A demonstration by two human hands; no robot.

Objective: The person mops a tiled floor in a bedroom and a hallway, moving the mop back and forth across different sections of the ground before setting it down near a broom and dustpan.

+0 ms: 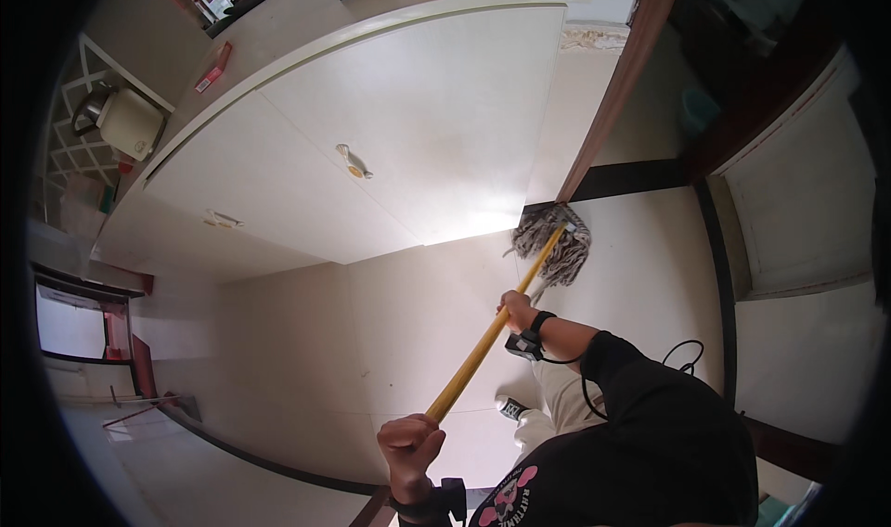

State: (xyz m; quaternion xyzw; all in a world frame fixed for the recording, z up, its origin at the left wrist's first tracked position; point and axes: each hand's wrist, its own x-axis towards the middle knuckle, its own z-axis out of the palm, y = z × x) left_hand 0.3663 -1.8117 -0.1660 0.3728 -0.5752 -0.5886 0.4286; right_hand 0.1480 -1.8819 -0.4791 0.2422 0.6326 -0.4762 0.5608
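Note:
A string mop with a yellow wooden handle (473, 360) slants across the middle of the view. My left hand (411, 447) is closed around the handle's near end. Farther down the shaft, my right hand (516, 310) grips it, with a black strap and small device on the wrist. The grey, stringy mop head (557, 249) rests on the tiled floor (431, 332), against the corner of the white cabinet and close to the wooden door frame.
White cabinet doors (431, 123) with ornate handles rise ahead, under a countertop (278, 33) holding a red box (214, 68) and an electric kettle (129, 120). A dark threshold (630, 179) crosses the doorway. My shoe (511, 407) stands near the mop handle. A black cable (686, 349) loops at right.

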